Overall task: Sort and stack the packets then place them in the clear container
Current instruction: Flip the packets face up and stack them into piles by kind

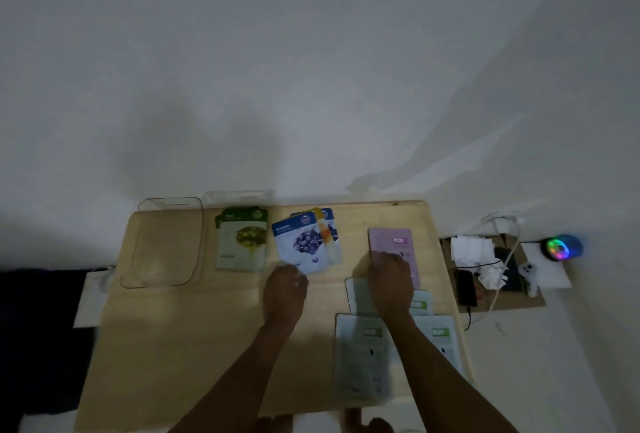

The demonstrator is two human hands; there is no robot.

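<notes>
On the wooden table (194, 346), my left hand (284, 290) pinches the near edge of a blue blueberry packet (299, 245) that lies on top of a fanned pile with a yellow packet (325, 233) and another blue one. A green packet stack (242, 240) lies to its left. My right hand (391, 280) rests on the near end of a pink packet (393, 240). Pale grey-green packets (362, 356) lie under and beside my right forearm. The clear container (162, 242) sits empty at the table's far left.
Right of the table stands a cardboard tray (533, 304) with a dark phone (466, 289), white tissues (471, 249), cables and a small white figure. A glowing multicoloured device (562, 247) sits beyond it. The wall runs right behind the table.
</notes>
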